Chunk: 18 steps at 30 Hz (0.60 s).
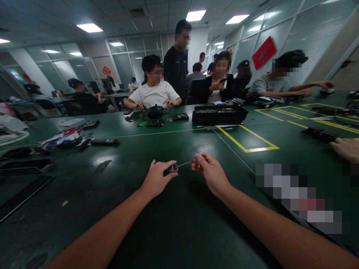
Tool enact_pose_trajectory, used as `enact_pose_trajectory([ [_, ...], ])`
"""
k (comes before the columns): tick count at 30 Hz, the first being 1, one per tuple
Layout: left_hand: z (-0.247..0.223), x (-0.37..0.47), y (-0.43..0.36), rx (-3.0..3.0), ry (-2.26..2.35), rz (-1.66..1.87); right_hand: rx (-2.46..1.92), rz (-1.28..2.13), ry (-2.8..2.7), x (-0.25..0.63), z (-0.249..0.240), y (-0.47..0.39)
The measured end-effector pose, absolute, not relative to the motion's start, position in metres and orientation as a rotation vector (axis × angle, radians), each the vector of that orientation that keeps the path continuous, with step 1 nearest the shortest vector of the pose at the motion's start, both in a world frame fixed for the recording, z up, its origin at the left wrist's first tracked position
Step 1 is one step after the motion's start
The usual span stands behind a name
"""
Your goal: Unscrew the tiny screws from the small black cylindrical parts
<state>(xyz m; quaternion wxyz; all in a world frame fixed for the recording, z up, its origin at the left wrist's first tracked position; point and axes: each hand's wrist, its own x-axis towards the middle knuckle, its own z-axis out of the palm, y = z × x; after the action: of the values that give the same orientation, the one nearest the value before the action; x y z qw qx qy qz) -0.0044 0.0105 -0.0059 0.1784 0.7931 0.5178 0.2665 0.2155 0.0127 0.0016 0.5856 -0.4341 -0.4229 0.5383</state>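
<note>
Dark cylinder (pixel 173 168), grey-rimmed end, mid-frame over green table (pixel 179 216). Left hand (pixel 157 177) gripping it, thumb and fingers round sides. Right hand (pixel 209 170) pinching thin rod (pixel 184 163) that reaches cylinder's end. Above centre: long black box (pixel 218 118), contents hard to make out. Upper right: red sign (pixel 264 52), any writing unreadable.

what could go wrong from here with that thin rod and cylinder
The right hand pinches the thin rod, so it might slip and drop. Its end is near the left hand, which a slip might poke. The cylinder is round and could roll if let go.
</note>
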Motion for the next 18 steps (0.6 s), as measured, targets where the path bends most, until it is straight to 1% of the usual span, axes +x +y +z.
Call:
enact_pose_trajectory([
  [10,-0.0051,-0.0062,0.0093,2.270,1.452,0.743,-1.026,1.352,-0.937,0.2156,0.0003,0.0131],
  [18,-0.0073,-0.0064,0.0116,2.271,1.479,0.739,-1.071,1.344,-0.919,0.2153,-0.0006,0.0135],
])
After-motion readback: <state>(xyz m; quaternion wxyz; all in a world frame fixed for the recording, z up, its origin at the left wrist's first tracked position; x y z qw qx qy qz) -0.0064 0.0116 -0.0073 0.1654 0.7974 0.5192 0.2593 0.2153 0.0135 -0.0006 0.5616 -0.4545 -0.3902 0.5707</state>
